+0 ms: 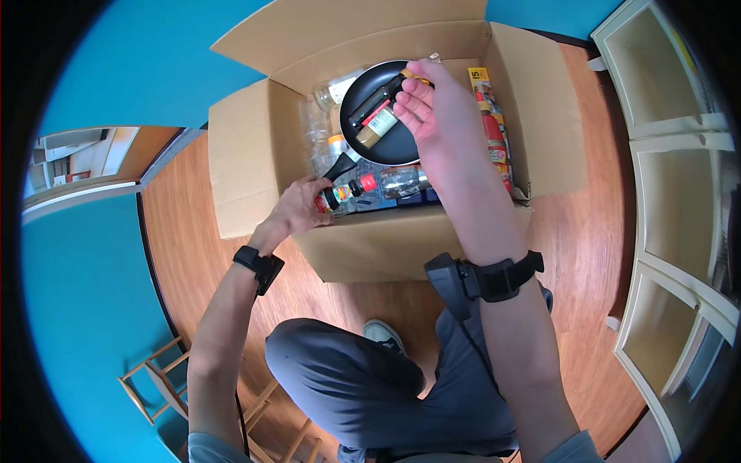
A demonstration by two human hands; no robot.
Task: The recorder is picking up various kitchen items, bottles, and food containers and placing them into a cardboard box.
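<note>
In the open cardboard box (382, 246), my left hand (304, 202) grips a small bottle with a red cap (343, 194) near its base. A black pan handle (340, 167) slopes down beside that hand's thumb. My right hand (421, 101) hovers over a black frying pan (389, 149), palm partly turned up and fingers curled. A dark glass bottle (373, 104) lies in the pan, its yellow-orange cap end between my thumb and fingers; whether they grip it is unclear. Alongside it rests a labelled spice jar (377, 126).
A glass jar (329, 95), a clear jar (400, 182), a red bottle (492, 130) and a yellow carton (479, 78) are packed around the pan. Box flaps (240, 162) spread outward. White glass-fronted cabinets (674, 191) line the right; a wooden chair (165, 388) is lower left.
</note>
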